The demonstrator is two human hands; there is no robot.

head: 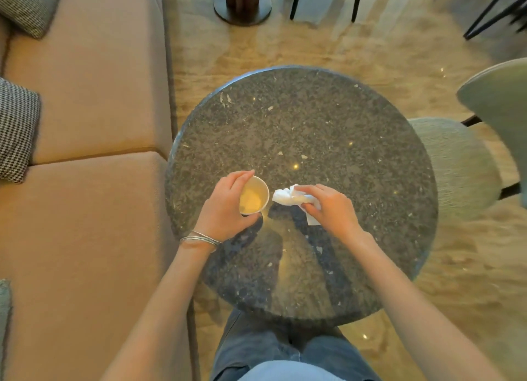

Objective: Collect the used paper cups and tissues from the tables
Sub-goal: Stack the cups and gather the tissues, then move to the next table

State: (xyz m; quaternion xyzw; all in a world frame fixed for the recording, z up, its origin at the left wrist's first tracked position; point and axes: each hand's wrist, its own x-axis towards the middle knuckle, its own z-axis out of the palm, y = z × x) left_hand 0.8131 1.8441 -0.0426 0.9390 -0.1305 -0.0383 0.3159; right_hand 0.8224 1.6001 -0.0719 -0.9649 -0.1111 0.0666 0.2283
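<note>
- Head view, left of frame: a tan sofa [85, 95] with checked cushions [17, 129] runs beside a round stone table [313, 109].
- Lower centre: the left hand [225, 209] is curled round a paper cup [255, 196], held over the table's near edge.
- Just right of the cup, the right hand [330, 206] pinches a crumpled white tissue [285, 198].
- Right edge: a grey chair [456, 166].
- Both items appear gathered from this table; other tables likely remain.
</note>
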